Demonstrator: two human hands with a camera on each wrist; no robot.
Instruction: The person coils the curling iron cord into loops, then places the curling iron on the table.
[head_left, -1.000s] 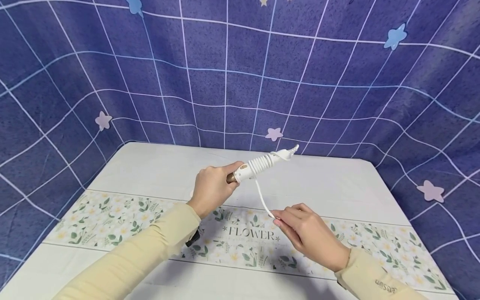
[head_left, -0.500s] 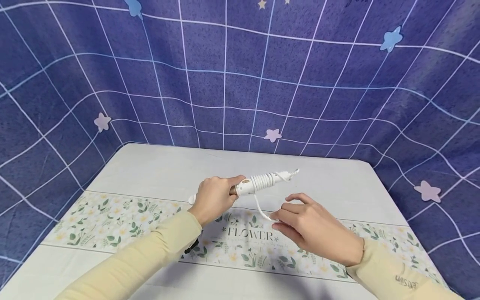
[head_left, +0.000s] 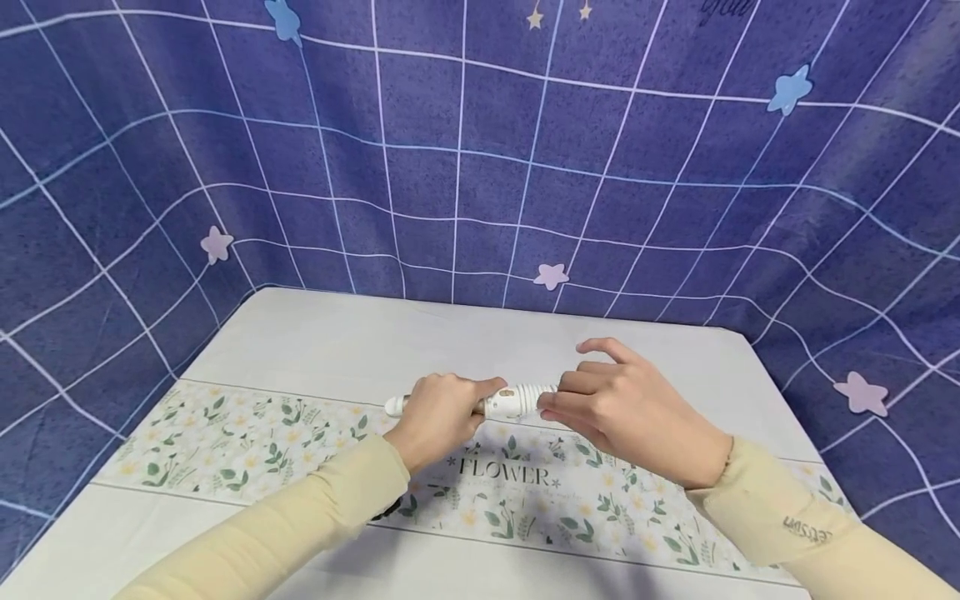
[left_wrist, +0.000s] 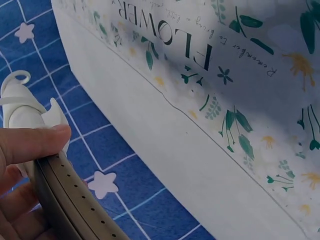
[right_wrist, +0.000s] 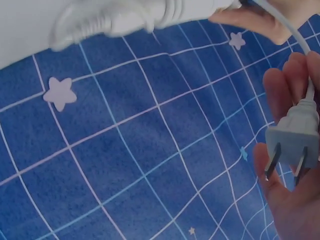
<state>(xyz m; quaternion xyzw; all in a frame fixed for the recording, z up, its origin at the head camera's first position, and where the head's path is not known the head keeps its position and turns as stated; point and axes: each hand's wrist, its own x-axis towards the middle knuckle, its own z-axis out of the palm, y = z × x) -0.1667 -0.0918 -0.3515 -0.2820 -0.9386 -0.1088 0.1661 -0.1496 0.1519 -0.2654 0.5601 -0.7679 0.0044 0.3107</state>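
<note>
My left hand [head_left: 437,417] grips a white curling iron [head_left: 510,402] around its bronze-brown barrel [left_wrist: 65,195], which shows rows of small dark holes in the left wrist view. The thumb lies along the barrel by the white handle. A white tip sticks out left of the hand. White cord [head_left: 531,398] is wound in several turns round the handle. My right hand [head_left: 622,408], close by the handle's right end and hiding it in the head view, pinches the loose cord [right_wrist: 286,21] just above its white two-pin plug [right_wrist: 295,131]. The plug's metal pins point away from the fingers.
Below the hands lies a white table [head_left: 337,321] covered with a cloth bearing a floral band [head_left: 247,442] and the word FLOWER. A dark blue curtain [head_left: 480,167] with a grid and stars surrounds the table at the back and sides.
The curling iron has come down and lies more level. My right hand has moved up to the handle, and the stretch of cord that hung between them no longer shows in the head view.
</note>
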